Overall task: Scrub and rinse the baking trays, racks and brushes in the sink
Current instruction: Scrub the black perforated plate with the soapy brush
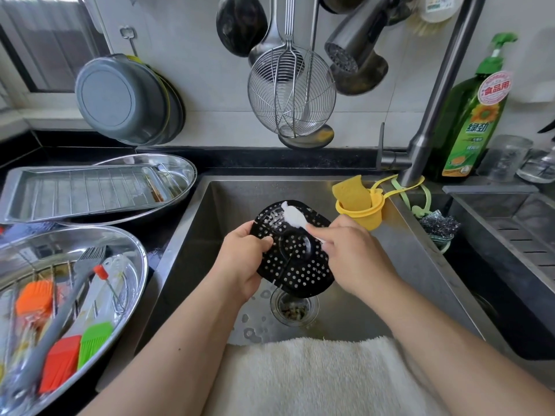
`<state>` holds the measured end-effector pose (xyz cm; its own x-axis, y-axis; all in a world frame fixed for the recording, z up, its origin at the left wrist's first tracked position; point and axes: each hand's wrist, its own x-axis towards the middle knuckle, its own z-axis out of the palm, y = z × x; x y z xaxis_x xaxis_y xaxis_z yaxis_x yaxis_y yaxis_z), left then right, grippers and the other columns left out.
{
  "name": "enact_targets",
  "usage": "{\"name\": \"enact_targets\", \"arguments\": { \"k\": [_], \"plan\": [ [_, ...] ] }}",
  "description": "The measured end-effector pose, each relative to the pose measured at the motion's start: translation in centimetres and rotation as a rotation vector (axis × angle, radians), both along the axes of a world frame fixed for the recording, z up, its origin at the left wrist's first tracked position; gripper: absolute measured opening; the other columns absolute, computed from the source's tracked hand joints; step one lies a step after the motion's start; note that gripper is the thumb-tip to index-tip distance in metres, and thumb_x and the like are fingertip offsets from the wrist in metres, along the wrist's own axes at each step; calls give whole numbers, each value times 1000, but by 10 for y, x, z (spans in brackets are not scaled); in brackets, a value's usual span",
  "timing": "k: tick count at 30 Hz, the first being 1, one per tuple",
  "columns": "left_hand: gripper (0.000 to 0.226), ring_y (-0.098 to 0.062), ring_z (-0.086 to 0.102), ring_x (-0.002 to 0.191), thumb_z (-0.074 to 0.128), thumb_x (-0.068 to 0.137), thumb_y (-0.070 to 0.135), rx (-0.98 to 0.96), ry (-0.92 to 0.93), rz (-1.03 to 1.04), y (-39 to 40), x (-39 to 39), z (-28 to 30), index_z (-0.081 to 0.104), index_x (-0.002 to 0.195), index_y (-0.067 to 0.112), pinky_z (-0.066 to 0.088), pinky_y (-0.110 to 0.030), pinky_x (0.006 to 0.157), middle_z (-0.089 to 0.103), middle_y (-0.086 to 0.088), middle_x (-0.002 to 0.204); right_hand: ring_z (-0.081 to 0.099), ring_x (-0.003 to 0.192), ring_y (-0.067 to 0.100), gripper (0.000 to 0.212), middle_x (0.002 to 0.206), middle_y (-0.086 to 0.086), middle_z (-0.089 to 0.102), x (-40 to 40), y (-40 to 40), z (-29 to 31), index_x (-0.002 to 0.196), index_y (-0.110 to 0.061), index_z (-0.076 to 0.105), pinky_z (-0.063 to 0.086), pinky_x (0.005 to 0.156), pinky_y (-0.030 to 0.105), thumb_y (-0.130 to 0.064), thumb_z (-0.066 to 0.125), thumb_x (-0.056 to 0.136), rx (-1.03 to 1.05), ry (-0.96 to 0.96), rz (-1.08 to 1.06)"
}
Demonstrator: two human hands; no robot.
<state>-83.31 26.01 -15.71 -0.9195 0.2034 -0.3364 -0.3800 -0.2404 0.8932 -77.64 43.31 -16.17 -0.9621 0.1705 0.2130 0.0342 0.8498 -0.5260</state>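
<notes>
Holding perforated black tray point(295, 259) over steel sink point(375, 301): left hand point(244, 259) grips edge, right hand point(354, 253) pinches white brush point(295, 217).

Home kitchen – steel sink point(210, 205), hanging ladles point(270, 34)

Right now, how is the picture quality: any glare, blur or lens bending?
Head view: bright, even daylight; glare on the oval steel dish at left; wide-angle bending curves the grey faucet pipe and the edges; the black perforated plate in the sink is sharp, while the silicone brushes at lower left are smeared.
</notes>
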Motion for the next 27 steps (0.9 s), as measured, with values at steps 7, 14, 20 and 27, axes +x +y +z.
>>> {"name": "enact_targets", "arguments": {
  "k": [7, 14, 20, 27],
  "plan": [
    [34, -33, 73, 104, 44, 102, -13, 6, -5, 13, -1, 0, 0, 69, 115, 5, 60, -48, 90, 76, -18, 112, 48, 81, 7, 53, 96, -10, 45, 0, 2, -2, 134, -46, 62, 49, 73, 29, -6, 54, 101, -7, 4, 6],
    [34, -34, 71, 108, 43, 101, -13, -17, -6, 27, -1, -1, 0, 69, 115, 6, 58, -51, 97, 75, -18, 114, 51, 84, 10, 53, 99, -12, 47, -1, 9, -2, 135, -47, 61, 54, 76, 39, -7, 54, 101, 21, -9, -40],
    [34, -34, 71, 108, 44, 101, -12, -35, -1, 28, 0, 0, 1, 68, 116, 6, 57, -52, 99, 74, -17, 114, 51, 86, 11, 52, 99, -12, 47, -1, 14, -1, 135, -47, 60, 54, 79, 41, -8, 53, 101, 25, -32, -59],
    [33, -34, 72, 105, 44, 101, -13, -51, -8, 21, -1, 0, 1, 69, 116, 5, 59, -49, 94, 75, -18, 112, 52, 93, 16, 48, 101, -11, 48, -2, 16, 2, 134, -46, 61, 52, 84, 41, -11, 51, 103, 16, -48, -37]
  ]
}}
